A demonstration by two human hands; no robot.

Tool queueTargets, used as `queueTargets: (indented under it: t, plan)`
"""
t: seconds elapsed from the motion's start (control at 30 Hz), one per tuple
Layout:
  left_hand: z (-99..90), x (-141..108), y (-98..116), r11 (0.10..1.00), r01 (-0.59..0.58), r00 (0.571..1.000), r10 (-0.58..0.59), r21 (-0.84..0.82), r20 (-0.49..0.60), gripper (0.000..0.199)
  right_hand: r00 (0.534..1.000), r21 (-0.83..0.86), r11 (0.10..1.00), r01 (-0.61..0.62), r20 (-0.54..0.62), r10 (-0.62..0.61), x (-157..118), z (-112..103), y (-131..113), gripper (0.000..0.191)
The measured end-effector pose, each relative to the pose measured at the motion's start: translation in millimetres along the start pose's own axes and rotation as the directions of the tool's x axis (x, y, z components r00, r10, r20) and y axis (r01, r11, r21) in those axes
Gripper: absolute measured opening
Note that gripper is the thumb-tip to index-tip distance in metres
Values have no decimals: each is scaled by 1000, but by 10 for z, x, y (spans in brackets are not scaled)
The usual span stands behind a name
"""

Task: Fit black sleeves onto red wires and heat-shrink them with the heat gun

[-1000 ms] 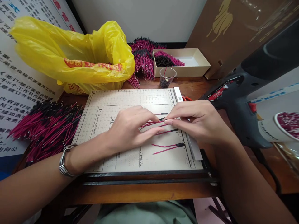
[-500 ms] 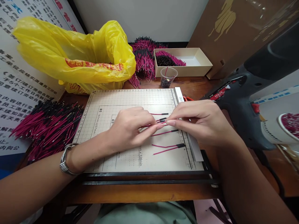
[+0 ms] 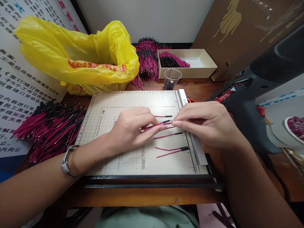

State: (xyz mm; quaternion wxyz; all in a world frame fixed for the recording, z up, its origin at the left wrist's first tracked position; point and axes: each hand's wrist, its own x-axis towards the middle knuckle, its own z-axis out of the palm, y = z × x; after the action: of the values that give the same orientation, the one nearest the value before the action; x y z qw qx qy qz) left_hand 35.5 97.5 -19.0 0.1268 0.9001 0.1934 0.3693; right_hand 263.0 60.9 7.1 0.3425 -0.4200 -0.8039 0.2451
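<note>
My left hand (image 3: 135, 126) is closed in a pinch on thin pink wires (image 3: 150, 127) with black ends, above the gridded board of a paper trimmer (image 3: 128, 99). Thumb and forefinger of my right hand (image 3: 205, 123) pinch at the tip of a pink wire just right of the left fingertips; the exact grip point is hidden by the fingers. Several loose wires lie on the board around them: a pink wire with a black end (image 3: 163, 116) behind, another (image 3: 166, 136) in front, and a pair (image 3: 169, 154) nearer me.
A yellow plastic bag (image 3: 78, 72) stands at the back left. Heaps of pink wires (image 3: 49, 133) lie left and behind. A cream box (image 3: 199, 72) holds more wires, near a clear plastic cup (image 3: 171, 80). A dark heat gun (image 3: 251, 104) and a white cup (image 3: 280, 133) are on the right.
My right fingertips have moved slightly right, widening the small gap from the left fingertips. The left hand keeps its pinch, and the whole view has shifted a little.
</note>
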Motion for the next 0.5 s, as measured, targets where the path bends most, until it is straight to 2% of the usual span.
queueTargets:
  t: [0.2,0.5]
  plan:
    - [-38,21,45,995,-75,993,80,-62,87,27,999,71,997,-9,50,5,3,18,11,21]
    - [-36,-1,1,983,-162,985,156,85,72,31,998,58,998,-7,67,3,5,-14,3,21]
